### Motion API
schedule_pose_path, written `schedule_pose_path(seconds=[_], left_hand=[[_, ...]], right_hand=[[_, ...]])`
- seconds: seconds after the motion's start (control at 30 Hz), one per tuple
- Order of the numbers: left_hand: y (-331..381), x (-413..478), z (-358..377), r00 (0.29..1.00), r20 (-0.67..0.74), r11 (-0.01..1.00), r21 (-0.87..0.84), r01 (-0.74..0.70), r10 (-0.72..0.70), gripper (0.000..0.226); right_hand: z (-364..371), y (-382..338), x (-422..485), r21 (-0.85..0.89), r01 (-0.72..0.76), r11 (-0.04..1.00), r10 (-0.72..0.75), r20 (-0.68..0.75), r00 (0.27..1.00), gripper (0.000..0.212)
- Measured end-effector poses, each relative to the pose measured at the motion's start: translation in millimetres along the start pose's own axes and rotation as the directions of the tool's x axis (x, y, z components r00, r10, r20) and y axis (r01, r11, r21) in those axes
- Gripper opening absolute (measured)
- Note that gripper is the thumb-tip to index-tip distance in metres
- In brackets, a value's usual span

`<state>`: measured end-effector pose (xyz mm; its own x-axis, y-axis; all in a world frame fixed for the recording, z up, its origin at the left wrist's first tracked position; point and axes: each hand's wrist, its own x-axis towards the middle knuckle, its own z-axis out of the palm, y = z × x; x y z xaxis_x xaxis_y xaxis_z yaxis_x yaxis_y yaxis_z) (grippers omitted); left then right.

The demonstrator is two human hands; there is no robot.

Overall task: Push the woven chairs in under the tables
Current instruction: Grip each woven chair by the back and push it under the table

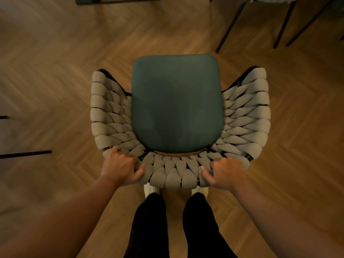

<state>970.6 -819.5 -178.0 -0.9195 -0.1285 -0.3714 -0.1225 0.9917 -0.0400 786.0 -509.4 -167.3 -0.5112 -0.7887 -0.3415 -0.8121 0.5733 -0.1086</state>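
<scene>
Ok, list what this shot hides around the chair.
Head view:
Legs of the woven chair: hidden under its green cushion and weave.
Fingers of the left hand and right hand: curled over the backrest, tips hidden or blurred.
A second chair: cut by the top edge, mostly legs showing.
A dark slab: cut by the top edge; table or not, unclear.
Two dark rods: cut by the left edge.

Brown herringbone wd floor [55, 81]

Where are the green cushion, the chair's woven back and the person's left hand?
cushion [176, 103]: head view, middle of the green seat pad.
woven back [173, 175]: head view, near rim of the weave.
left hand [120, 169]: head view, back of the hand, which grips the woven back.
</scene>
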Motion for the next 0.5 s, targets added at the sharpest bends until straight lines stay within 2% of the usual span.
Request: schedule_pose_path(seconds=[0.2, 0.5], left_hand=[[2, 35, -13, 0.999, -0.011, 1.0, 0.003, 0.031, -0.031, 0.057], [-12, 99, -31, 0.996, -0.048, 0.997, 0.014, 0.072, -0.071, 0.055]], right_hand=[[-19, 33, 31, 0.004, 0.016, 1.0, -0.016, 0.003, 1.0, 0.062], [-45, 78, 92, -0.021, 0.024, 0.999, -0.024, -0.008, 1.0, 0.061]])
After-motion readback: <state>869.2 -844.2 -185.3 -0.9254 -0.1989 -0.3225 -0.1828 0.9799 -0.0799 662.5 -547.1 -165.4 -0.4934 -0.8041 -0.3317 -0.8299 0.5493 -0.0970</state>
